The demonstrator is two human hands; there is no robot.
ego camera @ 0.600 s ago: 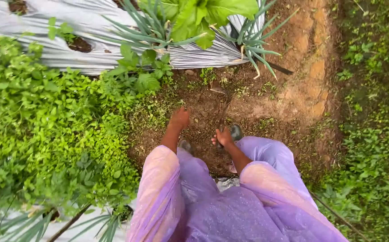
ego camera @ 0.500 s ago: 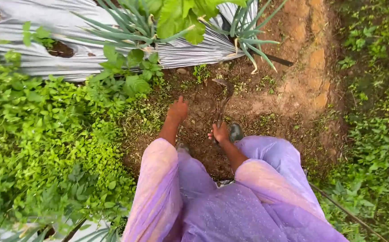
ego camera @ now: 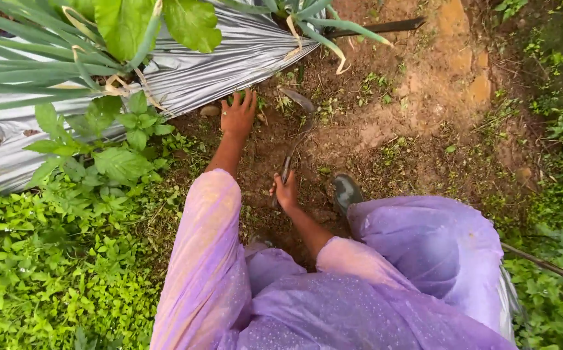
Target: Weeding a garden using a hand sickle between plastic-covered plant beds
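At twelve o'clock from my knees, on bare brown soil: my left hand (ego camera: 238,115), fingers spread open, pressed on small weeds (ego camera: 275,104) just beside the edge of the silver mulch sheet (ego camera: 229,58). At one o'clock from it: my right hand (ego camera: 286,192), closed around the handle of a curved hand sickle (ego camera: 298,126), blade tip near the left fingers. At three o'clock: one dark rubber boot (ego camera: 345,192). At nine o'clock: dense green groundcover (ego camera: 48,259).

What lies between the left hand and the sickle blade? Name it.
Nothing solid: only bare soil and a few small weeds separate the left hand from the sickle blade, whose handle the right hand grips.
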